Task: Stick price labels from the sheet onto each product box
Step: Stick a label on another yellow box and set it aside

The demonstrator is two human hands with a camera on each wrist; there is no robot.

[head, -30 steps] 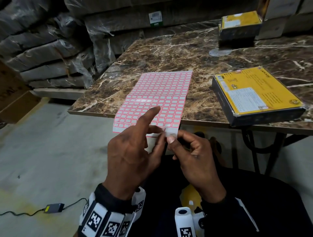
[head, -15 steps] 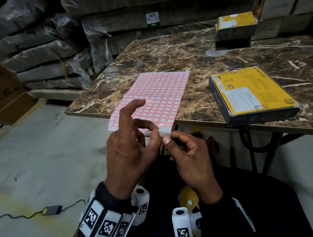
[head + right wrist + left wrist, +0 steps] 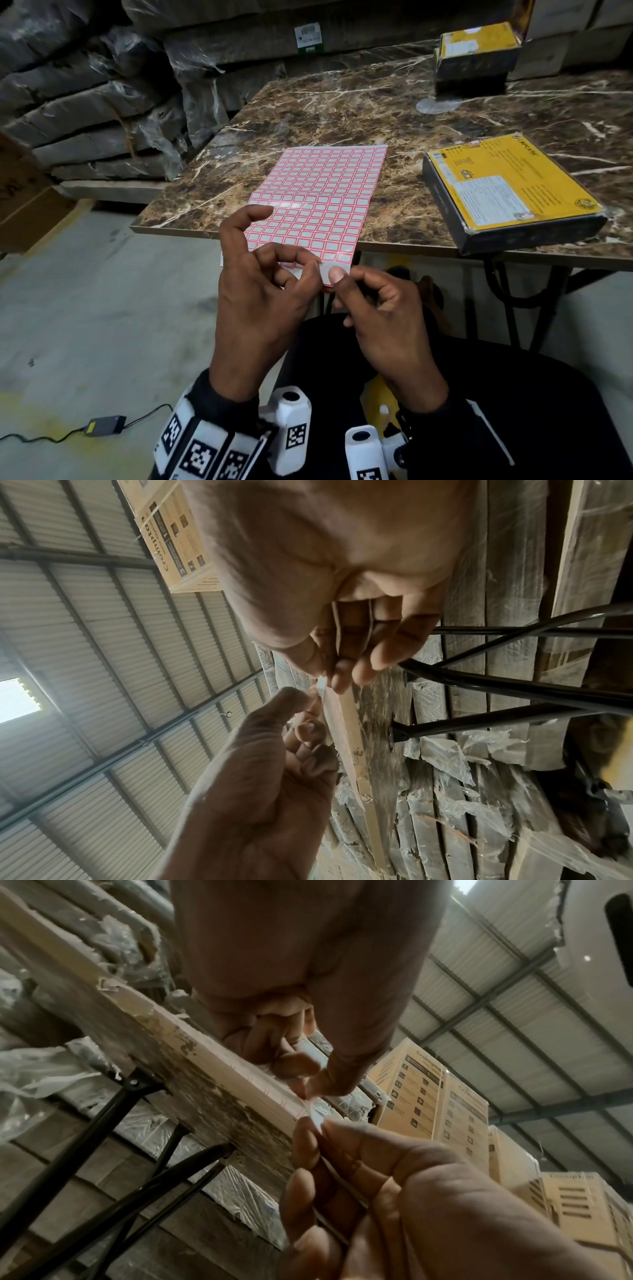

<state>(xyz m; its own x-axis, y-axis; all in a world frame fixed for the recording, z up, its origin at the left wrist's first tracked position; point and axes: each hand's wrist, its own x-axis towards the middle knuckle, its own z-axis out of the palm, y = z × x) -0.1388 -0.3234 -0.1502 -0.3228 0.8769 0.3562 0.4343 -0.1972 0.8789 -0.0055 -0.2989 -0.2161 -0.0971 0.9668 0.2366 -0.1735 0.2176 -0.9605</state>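
Observation:
A label sheet (image 3: 322, 198) of red-bordered stickers lies on the marble table (image 3: 376, 113), its near end hanging over the front edge. My right hand (image 3: 339, 279) pinches the sheet's near right corner, thumb on top. Just to its left, my left hand (image 3: 308, 265) pinches the same near edge with its thumb and a curled finger, the index finger raised and bent. I cannot tell if a label is lifted. From below, my left hand (image 3: 304, 1091) and right hand (image 3: 329, 680) meet at the sheet's edge (image 3: 316, 1118). A yellow-topped product box (image 3: 513, 185) lies flat to the right.
A second yellow-topped box (image 3: 479, 48) stands at the table's far side. Plastic-wrapped bundles (image 3: 102, 102) are stacked to the left and behind. A power adapter with its cable (image 3: 104, 426) lies on the concrete floor. Black metal table legs (image 3: 510, 308) stand beside my knees.
My left index finger has bent from straight to hooked, and the left thumb has closed in on the sheet's near edge. The right hand has kept its pinch on the corner.

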